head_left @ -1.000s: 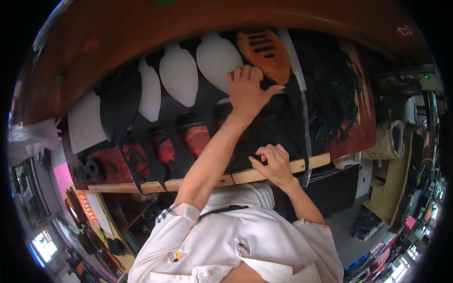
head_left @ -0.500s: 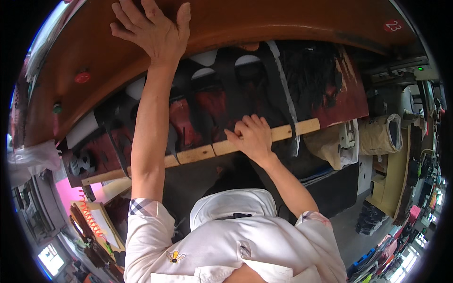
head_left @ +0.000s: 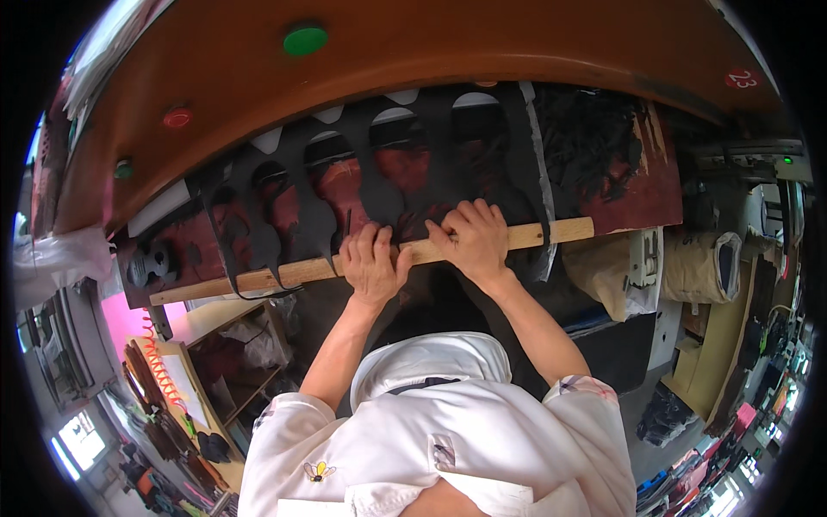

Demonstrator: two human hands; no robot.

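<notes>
- Where the front edge of the surface [head_left: 616,205] runs, a wood strip [head_left: 564,230] sits along it: pale, grained, straight-edged, with dark spots.
- Black sheet [head_left: 522,155] lies on the surface behind the strip: matte, flexible-looking, cut through with a row of rounded, sole-like openings, leaving narrow curved webs between.
- Thin tails of the sheet drape over the strip on the left side.
- Surface shows through the openings: dark red, scuffed, streaked black.
- White pieces [head_left: 329,114] show at the far side, smooth, round-ended, mostly hidden under the brown panel [head_left: 465,39].
- Panel is smooth and curved along its lower edge; carries a round green button [head_left: 306,39] and a smaller red button [head_left: 177,116].
- Black scraps [head_left: 586,138] heaped on the right of the surface, shredded look.
- Left hand [head_left: 370,267]: palm down on the strip, fingers forward and bent, thumb apart. Grip part-curled; can't tell if it pinches the sheet.
- Right hand [head_left: 476,239]: just right of the left, back up, fingers more curled, resting over the strip at the sheet's near edge. Fingertip undersides hidden; can't tell if anything is held.
- Both forearms angle inward from the body, wrists near the strip.
</notes>
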